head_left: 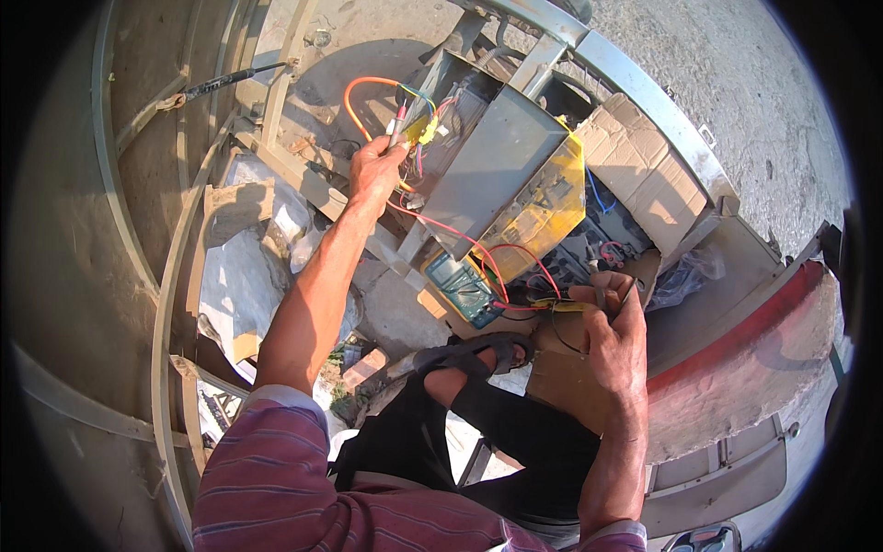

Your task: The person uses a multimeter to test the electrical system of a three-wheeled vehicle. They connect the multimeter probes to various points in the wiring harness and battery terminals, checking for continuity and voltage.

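My left hand (375, 173) is closed round a red test probe (399, 120), its tip pointing up beside a yellow connector (429, 131). Coloured wires run from that connector into an open grey metal box (487, 152). Low on the right, my right hand (614, 327) pinches a slim dark piece that looks like a black test probe (602, 296); a thin black lead loops beside the fingers. Between the hands, a teal multimeter (463, 290) leans at a tilt, with red leads (451, 230) trailing from it.
An orange cable (349, 99) arches left of the box. Yellow plastic sheet (543, 202) and cardboard (635, 152) lie to its right. Metal frame bars (170, 331) stand at left, and a red curved panel (736, 336) at right. My sandalled foot (508, 354) is below the multimeter.
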`<action>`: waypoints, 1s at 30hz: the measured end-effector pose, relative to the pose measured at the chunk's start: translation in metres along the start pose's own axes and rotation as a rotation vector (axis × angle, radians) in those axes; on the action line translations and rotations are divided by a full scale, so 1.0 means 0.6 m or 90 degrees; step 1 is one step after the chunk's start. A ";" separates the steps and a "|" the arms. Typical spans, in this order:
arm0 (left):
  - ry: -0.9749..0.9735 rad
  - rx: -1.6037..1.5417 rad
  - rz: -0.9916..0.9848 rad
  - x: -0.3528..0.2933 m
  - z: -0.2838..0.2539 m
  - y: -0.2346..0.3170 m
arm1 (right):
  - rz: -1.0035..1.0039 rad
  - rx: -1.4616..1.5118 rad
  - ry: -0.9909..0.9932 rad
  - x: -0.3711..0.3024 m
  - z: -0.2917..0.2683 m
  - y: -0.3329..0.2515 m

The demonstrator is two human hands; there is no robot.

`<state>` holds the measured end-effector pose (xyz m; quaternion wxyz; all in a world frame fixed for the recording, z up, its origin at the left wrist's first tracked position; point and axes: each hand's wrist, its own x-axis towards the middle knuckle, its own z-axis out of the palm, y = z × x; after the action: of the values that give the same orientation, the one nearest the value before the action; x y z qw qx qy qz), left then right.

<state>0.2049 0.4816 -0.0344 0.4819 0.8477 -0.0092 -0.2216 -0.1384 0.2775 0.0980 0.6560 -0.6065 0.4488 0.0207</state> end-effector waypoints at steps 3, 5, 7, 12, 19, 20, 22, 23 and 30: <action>0.008 -0.043 0.008 0.031 0.029 -0.020 | -0.006 -0.002 0.003 -0.001 0.001 0.001; 0.021 -0.005 0.023 0.035 0.052 -0.032 | -0.014 -0.018 0.001 0.000 0.000 0.003; 0.036 -0.033 0.040 0.022 0.079 -0.042 | -0.019 -0.016 -0.006 0.000 -0.001 0.005; 0.020 0.028 0.194 -0.026 0.127 -0.064 | -0.033 -0.029 -0.014 0.002 -0.001 0.012; -0.046 -0.090 0.127 -0.017 0.107 -0.080 | -0.017 -0.035 -0.012 -0.004 0.009 0.007; -0.049 -0.091 0.119 -0.016 0.106 -0.081 | -0.012 -0.033 -0.011 -0.005 0.009 0.005; -0.065 -0.099 0.114 -0.015 0.105 -0.081 | -0.014 -0.028 -0.011 -0.006 0.011 0.004; -0.060 -0.094 0.116 -0.015 0.106 -0.082 | -0.015 -0.025 -0.012 -0.006 0.011 0.004; -0.033 -0.031 0.168 -0.021 0.105 -0.089 | -0.031 -0.025 -0.026 -0.005 0.008 0.013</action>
<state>0.1585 0.4619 -0.1014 0.5266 0.8212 -0.1277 -0.1787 -0.1420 0.2848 0.0932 0.6535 -0.6291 0.4201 0.0261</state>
